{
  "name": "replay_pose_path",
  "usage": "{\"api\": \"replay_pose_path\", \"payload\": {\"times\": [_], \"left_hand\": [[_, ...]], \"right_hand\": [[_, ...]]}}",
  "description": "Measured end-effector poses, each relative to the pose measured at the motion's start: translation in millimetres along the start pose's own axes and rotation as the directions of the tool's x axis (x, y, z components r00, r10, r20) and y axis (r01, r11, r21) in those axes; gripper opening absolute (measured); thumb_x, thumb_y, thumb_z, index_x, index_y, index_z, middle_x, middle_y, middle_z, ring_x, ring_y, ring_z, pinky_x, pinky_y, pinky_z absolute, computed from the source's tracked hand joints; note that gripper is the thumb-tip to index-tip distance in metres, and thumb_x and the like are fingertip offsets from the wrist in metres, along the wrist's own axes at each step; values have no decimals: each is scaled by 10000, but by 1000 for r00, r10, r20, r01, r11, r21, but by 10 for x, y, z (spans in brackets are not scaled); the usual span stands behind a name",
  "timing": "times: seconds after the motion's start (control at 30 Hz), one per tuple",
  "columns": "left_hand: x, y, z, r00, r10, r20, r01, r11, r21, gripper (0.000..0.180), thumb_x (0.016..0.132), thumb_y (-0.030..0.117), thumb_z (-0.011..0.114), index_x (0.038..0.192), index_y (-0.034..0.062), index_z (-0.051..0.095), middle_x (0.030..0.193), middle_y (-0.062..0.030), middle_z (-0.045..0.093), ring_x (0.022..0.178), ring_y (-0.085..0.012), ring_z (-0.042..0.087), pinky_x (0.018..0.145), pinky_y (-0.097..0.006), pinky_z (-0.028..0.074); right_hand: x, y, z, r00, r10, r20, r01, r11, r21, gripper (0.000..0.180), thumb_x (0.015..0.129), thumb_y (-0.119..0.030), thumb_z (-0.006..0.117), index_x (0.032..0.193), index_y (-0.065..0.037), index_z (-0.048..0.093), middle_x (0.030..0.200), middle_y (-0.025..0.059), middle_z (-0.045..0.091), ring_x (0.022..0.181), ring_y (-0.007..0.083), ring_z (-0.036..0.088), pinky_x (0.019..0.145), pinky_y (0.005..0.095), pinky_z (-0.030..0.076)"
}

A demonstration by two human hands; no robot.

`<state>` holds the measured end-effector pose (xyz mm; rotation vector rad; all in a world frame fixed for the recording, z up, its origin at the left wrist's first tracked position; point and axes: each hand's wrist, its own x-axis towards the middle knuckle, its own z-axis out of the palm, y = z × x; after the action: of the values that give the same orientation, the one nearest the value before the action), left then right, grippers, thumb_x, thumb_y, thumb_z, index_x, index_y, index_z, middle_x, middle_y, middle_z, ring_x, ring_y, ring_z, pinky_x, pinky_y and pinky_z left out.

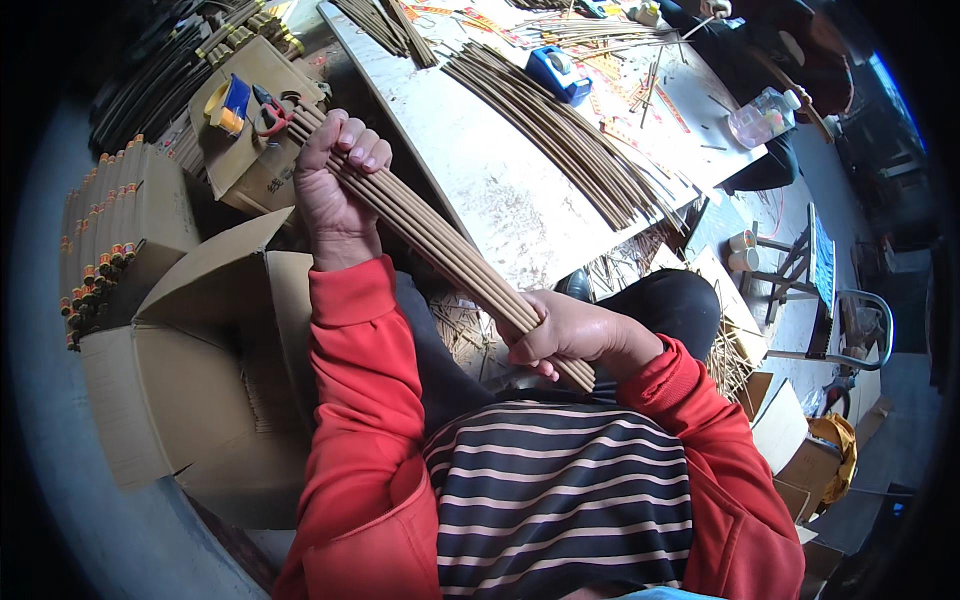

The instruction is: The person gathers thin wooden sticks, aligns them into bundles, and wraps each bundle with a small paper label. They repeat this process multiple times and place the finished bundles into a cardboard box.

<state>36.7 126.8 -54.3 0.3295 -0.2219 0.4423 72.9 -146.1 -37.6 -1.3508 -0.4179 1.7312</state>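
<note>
A bundle of long brown sticks (440, 238), looking like incense sticks, slants across in front of my body. My left hand (340, 185) is closed round its upper left end. Lower down, near my lap, my right hand (580, 330) wraps round the other end, and the stick tips poke out below the fist. More such sticks lie in a loose row (560, 135) on the white table beyond. Just past my left hand are red-handled scissors (270, 116) and a yellow and blue tape dispenser (228, 106) on a cardboard box.
An open cardboard box (205, 400) stands at my left, with labelled stick bundles (105, 235) behind it. On the white table (490, 215) are a blue tape dispenser (558, 75) and a plastic bottle (762, 118). A person (800, 50) is at the far right, above a folding chair (822, 265).
</note>
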Motion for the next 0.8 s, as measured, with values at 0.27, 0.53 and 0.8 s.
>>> {"api": "replay_pose_path", "payload": {"times": [0.27,0.53,0.8], "left_hand": [[38,-3,-53,919,59,-389,21,980,197,125,784,65,598,710,65,497,631,-24,495,553,-139,484,540,-281,427],[41,-64,0,969,36,-245,-13,995,95,132,800,26,571,725,54,467,635,-19,459,535,-116,442,512,-246,401],[-112,-705,82,872,73,-483,130,918,374,104,765,48,620,790,76,523,605,-21,497,535,-155,515,516,-306,452]], "right_hand": [[-57,-114,60,958,-61,-279,-32,947,-320,193,734,-26,585,903,5,495,626,48,532,486,122,524,444,249,423],[-19,3,27,998,4,-70,-8,999,-51,159,719,-7,619,793,-17,478,584,43,513,427,117,516,385,241,416],[130,-47,8,800,-409,-438,-32,701,-713,257,752,-129,628,868,44,478,681,164,565,593,274,576,588,361,468]]}}
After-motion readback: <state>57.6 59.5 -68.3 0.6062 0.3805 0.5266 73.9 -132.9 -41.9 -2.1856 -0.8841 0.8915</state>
